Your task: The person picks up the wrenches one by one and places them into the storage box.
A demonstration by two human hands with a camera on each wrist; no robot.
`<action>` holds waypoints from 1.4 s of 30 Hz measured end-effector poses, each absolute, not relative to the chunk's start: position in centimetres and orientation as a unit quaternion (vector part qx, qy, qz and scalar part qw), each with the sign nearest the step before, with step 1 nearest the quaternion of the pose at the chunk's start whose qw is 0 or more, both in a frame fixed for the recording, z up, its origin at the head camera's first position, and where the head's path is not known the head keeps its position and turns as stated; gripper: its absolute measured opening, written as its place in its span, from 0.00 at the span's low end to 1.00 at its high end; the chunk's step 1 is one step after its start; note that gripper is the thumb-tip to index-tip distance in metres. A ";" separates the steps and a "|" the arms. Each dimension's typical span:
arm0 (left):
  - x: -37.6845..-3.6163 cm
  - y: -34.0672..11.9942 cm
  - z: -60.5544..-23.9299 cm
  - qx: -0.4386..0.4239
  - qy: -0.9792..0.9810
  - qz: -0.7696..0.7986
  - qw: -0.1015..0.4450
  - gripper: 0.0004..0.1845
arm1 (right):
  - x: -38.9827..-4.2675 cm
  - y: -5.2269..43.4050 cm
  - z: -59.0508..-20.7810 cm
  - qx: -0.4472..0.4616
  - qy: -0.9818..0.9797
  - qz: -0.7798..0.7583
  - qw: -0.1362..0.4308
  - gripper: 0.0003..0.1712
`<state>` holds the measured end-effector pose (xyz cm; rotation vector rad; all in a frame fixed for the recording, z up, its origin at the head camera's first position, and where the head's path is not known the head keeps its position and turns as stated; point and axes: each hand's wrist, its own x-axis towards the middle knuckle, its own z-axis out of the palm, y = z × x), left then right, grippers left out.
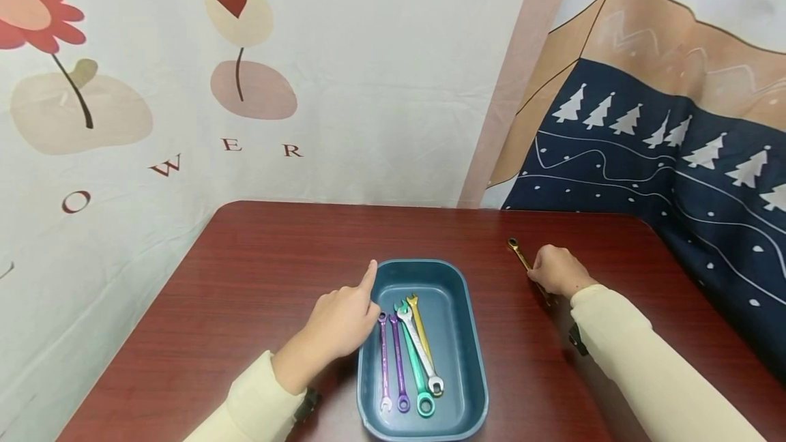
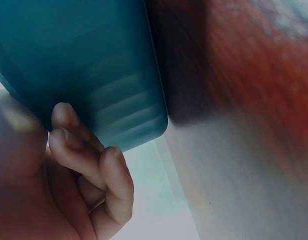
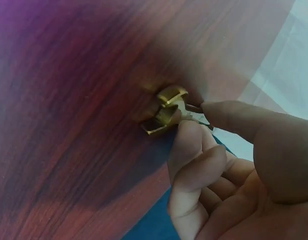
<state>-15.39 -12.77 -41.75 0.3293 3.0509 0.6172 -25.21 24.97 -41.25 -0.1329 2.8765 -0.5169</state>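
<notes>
The right hand pinches the gold wrench lying on the table, beside the tray that the left hand steadies with its index finger extended; next, I judge, lift it into that tray.

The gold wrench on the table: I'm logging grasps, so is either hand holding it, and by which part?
The right hand pinches the gold wrench along its shank, just behind one head. The left hand holds nothing; it touches the blue tray.
</notes>
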 end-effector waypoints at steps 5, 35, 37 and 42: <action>-15.4 -12.9 -41.8 0.105 0.975 0.198 0.009 0.39 | -25.3 24.8 -41.2 -0.048 0.974 -0.186 0.116 0.20; -15.6 -13.1 -41.7 0.106 0.974 0.200 0.010 0.39 | -25.7 24.9 -42.0 -0.066 0.967 -0.210 0.126 0.28; -15.6 -13.1 -41.7 0.105 0.974 0.201 0.011 0.39 | -25.7 24.9 -41.9 -0.065 0.967 -0.207 0.130 0.28; -15.6 -13.1 -41.6 0.105 0.973 0.205 0.011 0.39 | -25.7 24.8 -41.8 -0.062 0.970 -0.196 0.131 0.25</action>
